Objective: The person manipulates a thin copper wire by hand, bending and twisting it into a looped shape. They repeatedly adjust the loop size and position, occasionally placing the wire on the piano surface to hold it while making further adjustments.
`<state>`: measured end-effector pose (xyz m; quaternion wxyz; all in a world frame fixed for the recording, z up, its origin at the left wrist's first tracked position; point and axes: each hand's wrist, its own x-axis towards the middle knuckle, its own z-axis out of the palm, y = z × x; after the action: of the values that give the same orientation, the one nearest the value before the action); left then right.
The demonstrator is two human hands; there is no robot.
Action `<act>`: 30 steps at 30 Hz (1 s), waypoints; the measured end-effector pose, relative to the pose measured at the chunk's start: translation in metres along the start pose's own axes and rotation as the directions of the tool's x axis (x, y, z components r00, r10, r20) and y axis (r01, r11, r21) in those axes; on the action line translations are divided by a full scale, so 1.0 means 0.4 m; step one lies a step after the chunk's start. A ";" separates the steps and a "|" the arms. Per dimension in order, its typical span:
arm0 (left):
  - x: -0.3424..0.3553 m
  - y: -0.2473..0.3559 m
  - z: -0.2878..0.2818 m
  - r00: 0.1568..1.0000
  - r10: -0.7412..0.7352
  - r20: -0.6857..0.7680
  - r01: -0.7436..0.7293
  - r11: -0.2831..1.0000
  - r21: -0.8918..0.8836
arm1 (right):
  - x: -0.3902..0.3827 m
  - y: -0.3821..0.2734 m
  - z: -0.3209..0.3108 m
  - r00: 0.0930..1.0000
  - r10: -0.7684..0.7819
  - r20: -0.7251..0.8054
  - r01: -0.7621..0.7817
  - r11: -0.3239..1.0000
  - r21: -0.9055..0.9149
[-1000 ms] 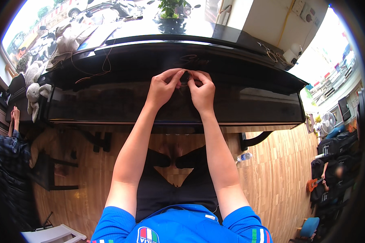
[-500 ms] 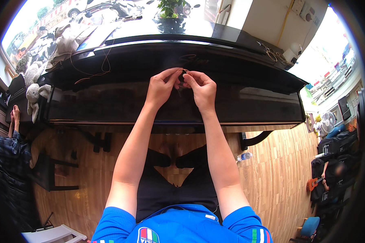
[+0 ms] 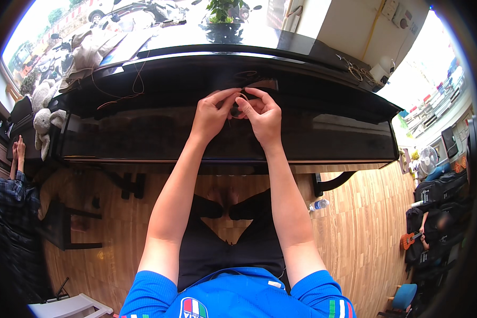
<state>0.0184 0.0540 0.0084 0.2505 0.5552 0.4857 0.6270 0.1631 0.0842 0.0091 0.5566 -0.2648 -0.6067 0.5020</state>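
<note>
My left hand (image 3: 211,115) and my right hand (image 3: 266,117) meet close together above the closed lid of a black piano (image 3: 164,124). Between their fingertips runs a thin copper-coloured string (image 3: 243,95), bent into a small loop. Left thumb and index finger are pinched on it. On the other side, my right thumb and index finger curve around the loop. The finest ends of the string are too small to follow. A similar thin copper-coloured string (image 3: 119,97) lies in loose curves on the piano, left of my hands.
A plant (image 3: 221,11) and cloth bags (image 3: 90,50) stand on the piano top. Tangled cables (image 3: 358,70) lie at its right end. A grey plush toy (image 3: 43,121) hangs at the left, near a seated person (image 3: 10,196). A water bottle (image 3: 319,204) lies on the wooden floor.
My right index finger has lifted and spread away from the thumb, and the string's loop shows more openly between my hands. My forearms have stayed nearly in place.
</note>
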 end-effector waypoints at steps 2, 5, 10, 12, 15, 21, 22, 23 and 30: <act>0.001 0.001 0.003 1.000 -0.004 -0.014 0.004 1.000 -0.024 | 0.005 0.009 -0.003 1.000 -0.016 -0.027 0.015 1.000 -0.024; 0.000 0.002 -0.003 1.000 -0.022 -0.003 0.022 1.000 0.005 | 0.004 0.006 -0.001 0.992 -0.052 -0.111 0.049 0.998 -0.034; 0.000 0.000 -0.001 0.998 0.051 -0.035 -0.051 0.999 -0.002 | 0.008 0.033 0.000 0.972 -0.173 -0.159 0.122 0.951 -0.283; 0.001 -0.003 -0.001 0.994 0.102 -0.045 -0.103 0.994 -0.023 | 0.008 0.037 0.002 0.964 -0.228 -0.138 0.144 0.881 -0.451; 0.001 -0.006 -0.005 0.990 0.133 -0.039 -0.135 0.990 -0.039 | 0.004 0.037 0.010 0.955 -0.269 -0.127 0.157 0.818 -0.553; 0.002 -0.013 -0.008 0.991 0.127 -0.036 -0.130 0.989 -0.075 | 0.010 0.049 0.004 0.930 -0.355 -0.098 0.226 0.760 -0.609; 0.002 -0.013 -0.007 0.992 0.122 -0.034 -0.124 0.989 -0.076 | 0.010 0.048 0.002 0.940 -0.312 -0.135 0.189 0.811 -0.554; 0.001 -0.011 -0.006 0.993 0.116 -0.033 -0.119 0.990 -0.077 | 0.010 0.045 0.000 0.949 -0.266 -0.168 0.152 0.856 -0.494; -0.004 -0.004 -0.001 0.993 0.096 0.074 -0.091 0.994 -0.064 | 0.017 0.055 -0.008 0.973 -0.101 -0.206 0.078 0.990 -0.119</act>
<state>0.0179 0.0531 0.0061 0.2561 0.5933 0.4301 0.6305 0.1593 0.0992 -0.0084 0.6244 -0.3195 -0.5823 0.4111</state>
